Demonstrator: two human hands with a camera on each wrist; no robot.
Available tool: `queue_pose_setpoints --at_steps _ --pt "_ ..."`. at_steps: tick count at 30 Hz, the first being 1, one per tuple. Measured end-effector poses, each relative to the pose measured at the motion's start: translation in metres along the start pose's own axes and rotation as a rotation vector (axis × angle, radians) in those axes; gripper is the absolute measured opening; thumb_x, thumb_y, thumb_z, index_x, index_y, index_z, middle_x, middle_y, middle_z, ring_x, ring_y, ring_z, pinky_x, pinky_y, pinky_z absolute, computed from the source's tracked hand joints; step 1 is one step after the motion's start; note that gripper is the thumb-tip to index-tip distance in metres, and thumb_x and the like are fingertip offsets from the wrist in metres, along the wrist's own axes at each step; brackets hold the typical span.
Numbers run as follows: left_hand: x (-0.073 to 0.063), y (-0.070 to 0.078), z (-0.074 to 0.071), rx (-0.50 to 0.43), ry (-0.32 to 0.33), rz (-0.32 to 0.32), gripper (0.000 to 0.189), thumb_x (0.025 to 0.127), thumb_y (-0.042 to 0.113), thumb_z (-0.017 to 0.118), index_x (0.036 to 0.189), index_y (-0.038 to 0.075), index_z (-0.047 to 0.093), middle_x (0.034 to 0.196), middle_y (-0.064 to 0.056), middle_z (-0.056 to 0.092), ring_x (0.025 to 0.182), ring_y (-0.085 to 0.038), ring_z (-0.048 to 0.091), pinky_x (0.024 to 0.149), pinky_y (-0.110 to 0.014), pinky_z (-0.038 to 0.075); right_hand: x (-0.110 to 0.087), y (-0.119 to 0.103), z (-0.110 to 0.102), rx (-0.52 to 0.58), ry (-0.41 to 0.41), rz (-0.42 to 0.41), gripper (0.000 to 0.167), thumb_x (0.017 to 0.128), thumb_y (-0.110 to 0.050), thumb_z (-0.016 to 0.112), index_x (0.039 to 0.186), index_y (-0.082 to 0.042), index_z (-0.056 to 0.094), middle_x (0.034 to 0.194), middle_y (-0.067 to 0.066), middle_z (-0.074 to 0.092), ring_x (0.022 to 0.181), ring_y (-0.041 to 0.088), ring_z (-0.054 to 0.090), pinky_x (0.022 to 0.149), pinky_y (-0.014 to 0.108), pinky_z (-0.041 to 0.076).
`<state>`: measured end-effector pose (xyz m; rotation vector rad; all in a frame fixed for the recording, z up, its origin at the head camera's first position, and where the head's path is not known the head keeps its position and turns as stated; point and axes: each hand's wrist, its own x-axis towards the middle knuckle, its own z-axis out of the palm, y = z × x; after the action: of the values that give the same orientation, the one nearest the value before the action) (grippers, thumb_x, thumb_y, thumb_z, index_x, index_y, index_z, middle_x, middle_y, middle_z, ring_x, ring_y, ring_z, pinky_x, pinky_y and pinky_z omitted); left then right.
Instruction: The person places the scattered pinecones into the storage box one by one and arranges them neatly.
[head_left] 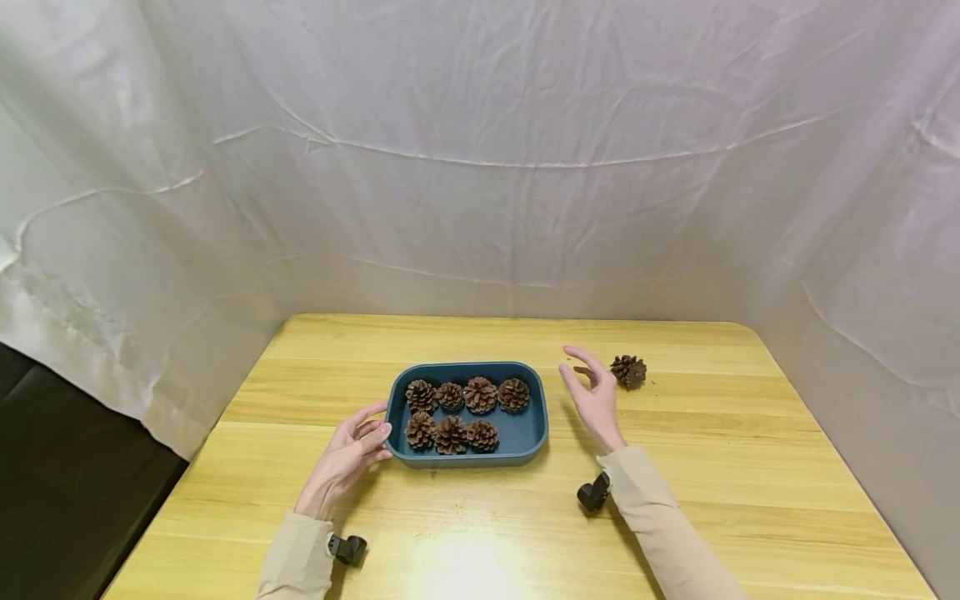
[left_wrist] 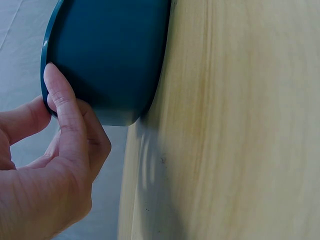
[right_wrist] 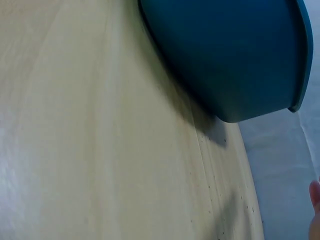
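A dark blue-green tray (head_left: 517,433) stands on the table with several brown pine cones (head_left: 481,394) in two rows inside it. At its left end my left hand (head_left: 348,458) pinches the rim; in the left wrist view, thumb and fingers (left_wrist: 66,107) lie on either side of that edge. My right hand (head_left: 597,404) is held right of the tray, thumb and fingers spread apart, with nothing between them. Just beyond it to the right lies a single pine cone (head_left: 628,372). Only a bit of the right hand (right_wrist: 315,212) shows in the right wrist view.
The pale wooden table (head_left: 480,517) carries small dark crumbs near the lone cone and at the tray's right. A whitish curtain (head_left: 480,208) hangs behind the table and along its sides. Something black (head_left: 67,475) lies beyond the left edge.
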<state>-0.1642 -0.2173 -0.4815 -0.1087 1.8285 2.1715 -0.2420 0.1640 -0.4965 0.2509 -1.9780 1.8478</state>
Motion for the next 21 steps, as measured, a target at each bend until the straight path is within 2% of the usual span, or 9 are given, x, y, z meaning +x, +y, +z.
queue_pose_setpoints --at_steps 4,7,10,12,14,17,21 --pt "-0.001 0.0 0.0 0.001 -0.003 0.011 0.06 0.102 0.0 0.052 0.154 -0.005 0.024 0.103 -0.001 0.055 0.076 -0.007 0.06 0.069 -0.017 0.059 0.001 0.001 -0.004 -0.012 0.027 -0.007 0.033 0.094 0.002 0.065 0.126 0.009 0.063 0.135 0.027 0.06 0.118 0.0 0.055 0.103 0.028 0.051" --pt "-0.002 0.0 0.0 0.003 -0.008 0.021 0.06 0.102 0.001 0.053 0.154 -0.007 0.024 0.103 -0.001 0.056 0.076 -0.007 0.061 0.07 -0.017 0.059 0.001 0.001 -0.006 -0.019 0.057 -0.007 0.032 0.094 0.005 0.065 0.125 0.01 0.063 0.134 0.029 0.06 0.118 0.002 0.055 0.1 0.02 0.051" --pt "-0.003 0.001 0.0 0.007 -0.015 0.033 0.06 0.102 0.002 0.054 0.153 -0.008 0.023 0.103 -0.001 0.057 0.077 -0.007 0.061 0.07 -0.017 0.059 0.001 -0.003 -0.009 -0.022 0.075 -0.006 0.032 0.093 0.007 0.063 0.125 0.014 0.062 0.134 0.032 0.059 0.12 0.015 0.056 0.099 0.016 0.05" --pt "-0.003 0.001 0.0 0.01 -0.017 0.036 0.06 0.102 0.002 0.054 0.153 -0.008 0.023 0.103 -0.001 0.057 0.077 -0.006 0.061 0.07 -0.017 0.059 0.0 -0.01 -0.011 -0.027 0.076 0.0 0.033 0.094 0.008 0.063 0.125 0.016 0.061 0.134 0.033 0.058 0.122 0.023 0.056 0.099 0.018 0.05" --pt "-0.003 0.001 0.001 0.011 -0.012 0.037 0.06 0.102 0.002 0.054 0.153 -0.008 0.024 0.103 -0.001 0.057 0.077 -0.007 0.061 0.07 -0.017 0.059 -0.001 -0.019 -0.012 -0.038 0.074 0.014 0.033 0.094 0.007 0.063 0.126 0.016 0.06 0.135 0.034 0.057 0.121 0.026 0.056 0.099 0.019 0.051" --pt "-0.003 0.001 0.0 0.012 -0.001 0.026 0.06 0.102 0.002 0.053 0.153 -0.007 0.025 0.103 -0.001 0.056 0.076 -0.007 0.061 0.069 -0.017 0.059 -0.003 -0.03 -0.015 -0.053 0.073 0.043 0.034 0.095 0.006 0.062 0.127 0.014 0.059 0.136 0.032 0.056 0.117 0.015 0.057 0.099 0.019 0.051" --pt "-0.001 0.0 0.0 0.012 0.003 0.014 0.059 0.102 0.001 0.052 0.154 -0.005 0.025 0.103 -0.001 0.056 0.076 -0.007 0.061 0.069 -0.017 0.059 -0.002 -0.032 -0.019 -0.059 0.078 0.06 0.035 0.095 0.005 0.062 0.129 0.014 0.059 0.137 0.032 0.055 0.11 -0.003 0.055 0.097 0.018 0.05"
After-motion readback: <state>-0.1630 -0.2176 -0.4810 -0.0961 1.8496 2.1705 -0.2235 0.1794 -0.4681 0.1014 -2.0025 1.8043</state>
